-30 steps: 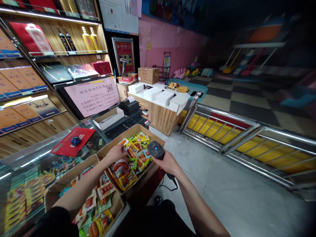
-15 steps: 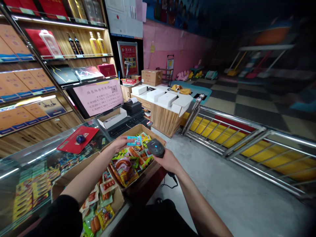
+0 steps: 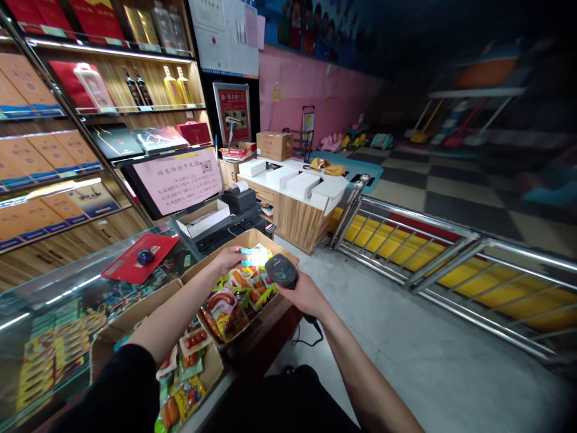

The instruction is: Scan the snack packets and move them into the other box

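My left hand (image 3: 229,258) pinches a small light-blue snack packet (image 3: 249,256) above an open cardboard box (image 3: 259,319) of packaged sausages. White light from the scanner washes out much of the packet's face. A dark handheld barcode scanner (image 3: 281,270) is gripped in my right hand (image 3: 303,293), its head turned toward the packet a short way off. Its cable hangs below my wrist. Beneath both hands lie wrapped sausages (image 3: 224,299) in bright plastic. Nearer to me, a second box holds more sausage packs (image 3: 195,340).
A glass display counter (image 3: 85,294) runs along the left, with a red folder (image 3: 140,258) on it. Behind the boxes stand a receipt printer (image 3: 238,197) and a monitor (image 3: 178,180) with a pink notice. A metal railing (image 3: 406,234) crosses the right side.
The scanner's light now shines brightly on the packet, where before it was unlit. Both hands have stayed nearly in place, the packet slightly nearer the scanner.
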Available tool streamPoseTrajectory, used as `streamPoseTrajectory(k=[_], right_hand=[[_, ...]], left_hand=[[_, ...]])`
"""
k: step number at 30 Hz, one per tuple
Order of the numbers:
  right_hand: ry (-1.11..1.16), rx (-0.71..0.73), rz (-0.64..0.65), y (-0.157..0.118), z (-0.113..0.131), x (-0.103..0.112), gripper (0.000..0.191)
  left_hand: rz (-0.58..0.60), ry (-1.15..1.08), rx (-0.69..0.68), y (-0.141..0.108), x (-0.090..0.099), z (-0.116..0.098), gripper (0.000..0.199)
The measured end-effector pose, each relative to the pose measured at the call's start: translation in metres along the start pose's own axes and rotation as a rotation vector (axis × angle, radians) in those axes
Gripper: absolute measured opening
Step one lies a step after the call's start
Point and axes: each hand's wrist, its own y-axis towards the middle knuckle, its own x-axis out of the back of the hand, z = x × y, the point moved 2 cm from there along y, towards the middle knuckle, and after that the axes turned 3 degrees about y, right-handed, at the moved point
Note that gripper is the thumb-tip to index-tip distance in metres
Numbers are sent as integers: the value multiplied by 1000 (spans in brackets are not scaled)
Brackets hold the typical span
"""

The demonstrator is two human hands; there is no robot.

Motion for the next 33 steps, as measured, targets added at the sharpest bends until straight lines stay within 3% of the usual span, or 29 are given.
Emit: streamPoseTrajectory(k=[7,13,16,20,26,33], right_hand=[[5,-9,11,0,0,1,31],[30,-24,20,5,4,-3,30],[25,-26,59,11,6,-10,26],[10,10,163,23,9,-23,24],[-69,-25,262,45,0,-40,29],[-52,23,307,67,-6,-57,29]], left_hand=[[36,-19,18,-5,-2,-3,41],[-8,-52,1,-31,10,-11,40],[-45,-90,1,-53,33,-8,42],[-152,-97,37,-91,78,5,46],[-322,-105,19,-166,142,33,51],[-509,22,32,-245,174,51,53]])
